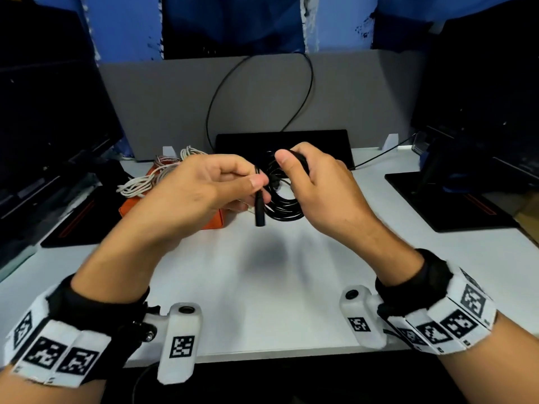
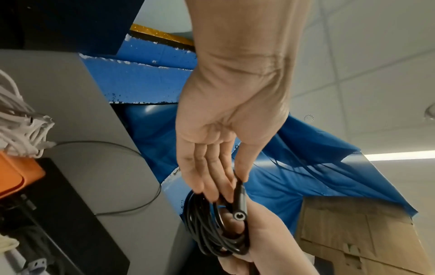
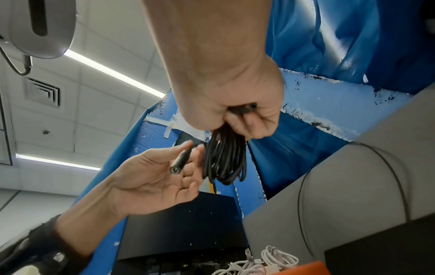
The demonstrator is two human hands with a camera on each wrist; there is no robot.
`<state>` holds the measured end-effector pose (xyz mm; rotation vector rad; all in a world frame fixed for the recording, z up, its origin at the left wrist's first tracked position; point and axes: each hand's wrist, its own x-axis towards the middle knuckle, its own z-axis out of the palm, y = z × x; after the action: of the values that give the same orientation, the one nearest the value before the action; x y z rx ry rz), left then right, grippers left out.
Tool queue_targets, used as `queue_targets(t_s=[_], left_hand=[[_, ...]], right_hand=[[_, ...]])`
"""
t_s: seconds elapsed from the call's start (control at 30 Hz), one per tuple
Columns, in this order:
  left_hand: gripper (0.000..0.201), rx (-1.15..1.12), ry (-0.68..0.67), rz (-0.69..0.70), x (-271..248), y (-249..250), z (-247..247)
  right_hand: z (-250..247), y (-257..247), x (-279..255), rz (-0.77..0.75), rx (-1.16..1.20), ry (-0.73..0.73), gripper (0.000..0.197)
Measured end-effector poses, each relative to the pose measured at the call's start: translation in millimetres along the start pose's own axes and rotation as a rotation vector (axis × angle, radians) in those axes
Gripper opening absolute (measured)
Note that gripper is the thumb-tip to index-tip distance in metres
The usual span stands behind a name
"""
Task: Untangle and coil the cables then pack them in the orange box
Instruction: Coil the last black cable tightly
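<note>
Our right hand (image 1: pixel 318 185) grips the coiled black cable (image 1: pixel 284 204) while our left hand (image 1: pixel 204 188) pinches its plug (image 1: pixel 259 209), orange box (image 1: pixel 132 207) at nine o'clock.

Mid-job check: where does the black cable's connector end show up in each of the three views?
Head: centre, black connector hanging below the left hand.
Left wrist: lower centre, socket facing the camera.
Right wrist: left of centre, beside the black coil.
Shared landmark: orange box.

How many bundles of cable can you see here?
2. A black coil hangs from the right hand, its end plug pinched by the left hand. A white bundle lies on the orange box. More may be hidden.
</note>
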<state>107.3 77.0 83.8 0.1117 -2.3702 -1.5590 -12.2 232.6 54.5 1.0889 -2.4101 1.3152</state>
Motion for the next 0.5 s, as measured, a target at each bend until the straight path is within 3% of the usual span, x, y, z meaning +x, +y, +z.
queue_targets(t_s=[0.13,0.27,0.37,0.43,0.5], left_hand=[[0.028,0.052,0.072,0.092,3.0,-1.0,6.4],[0.019,0.293,0.241,0.294,7.3,-12.2,15.2],[0.03,0.444,0.344,0.362,8.3,-16.4,15.2],[0.042,0.444,0.29,0.296,9.4,-18.3,7.4],[0.044,0.397,0.09,0.194,8.4,-14.7,-0.7]], right_hand=[[3.4,-2.6,-2.6,-0.012,0.1,-0.087,0.036],[4.3,-5.5,-4.0,-0.024,0.195,-0.116,0.034],[1.4,-7.3,-4.8,-0.038,0.24,-0.126,0.035],[0.7,-9.9,-7.9,-0.072,0.277,-0.132,0.033],[1.1,-13.0,-12.6,-0.139,0.269,-0.13,0.027]])
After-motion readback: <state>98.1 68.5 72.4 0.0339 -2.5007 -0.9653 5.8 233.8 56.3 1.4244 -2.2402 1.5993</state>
